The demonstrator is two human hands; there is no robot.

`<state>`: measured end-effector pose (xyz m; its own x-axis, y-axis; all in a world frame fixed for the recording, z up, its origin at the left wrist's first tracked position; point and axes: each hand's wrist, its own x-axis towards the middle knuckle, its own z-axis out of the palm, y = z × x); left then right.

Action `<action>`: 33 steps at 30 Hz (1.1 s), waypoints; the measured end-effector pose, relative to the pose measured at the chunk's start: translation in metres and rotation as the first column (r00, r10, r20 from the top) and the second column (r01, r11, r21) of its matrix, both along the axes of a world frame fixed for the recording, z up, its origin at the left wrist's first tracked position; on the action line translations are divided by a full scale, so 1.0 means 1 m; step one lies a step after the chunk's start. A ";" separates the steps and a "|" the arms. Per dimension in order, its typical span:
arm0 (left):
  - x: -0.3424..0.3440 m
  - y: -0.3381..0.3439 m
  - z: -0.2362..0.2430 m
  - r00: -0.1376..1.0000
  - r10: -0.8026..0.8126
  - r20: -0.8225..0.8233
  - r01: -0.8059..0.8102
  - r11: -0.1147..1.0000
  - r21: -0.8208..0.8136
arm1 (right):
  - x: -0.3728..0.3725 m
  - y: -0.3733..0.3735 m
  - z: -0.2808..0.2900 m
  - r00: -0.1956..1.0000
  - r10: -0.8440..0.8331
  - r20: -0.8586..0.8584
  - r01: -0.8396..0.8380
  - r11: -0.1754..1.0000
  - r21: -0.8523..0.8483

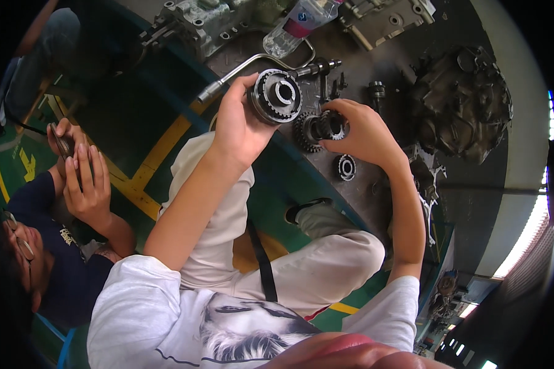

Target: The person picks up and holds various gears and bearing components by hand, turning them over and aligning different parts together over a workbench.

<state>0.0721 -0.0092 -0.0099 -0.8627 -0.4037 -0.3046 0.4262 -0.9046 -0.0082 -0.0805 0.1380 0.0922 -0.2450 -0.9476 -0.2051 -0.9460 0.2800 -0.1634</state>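
Note:
My left hand [240, 126] holds up a round steel gear hub [278, 96] with a toothed ring and a splined hole in its middle. Just right of it, my right hand [366, 132] grips a stack of dark gears on a shaft [319, 127] that rests on the metal worktable [388, 61]. The two parts sit close together, almost touching. A small bearing [345, 167] lies on the table below my right hand.
A bent steel wrench [252, 63] and a plastic bottle [298, 24] lie behind the gears. Grey gearbox housings [203, 21] stand at the back, a dark casing [461, 104] at the right. On my left a seated person holds a phone [63, 144].

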 end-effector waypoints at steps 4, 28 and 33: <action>0.003 0.001 -0.001 1.000 -0.009 0.004 0.009 1.000 -0.009 | 0.007 0.002 0.004 0.970 -0.190 0.150 0.210 0.969 -0.128; 0.003 0.004 0.006 0.998 -0.040 0.043 0.042 0.998 -0.037 | 0.017 0.036 -0.090 0.804 -0.093 0.587 0.490 0.664 -0.564; 0.001 0.005 0.005 0.997 -0.044 0.068 0.048 0.998 -0.048 | 0.017 0.039 -0.088 0.873 -0.149 0.464 0.432 0.677 -0.596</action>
<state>0.0735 -0.0044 -0.0045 -0.8590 -0.3800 -0.3430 0.3823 -0.9218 0.0639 -0.0630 0.1768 0.0047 -0.5768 -0.7532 0.3164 -0.6687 0.2128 -0.7125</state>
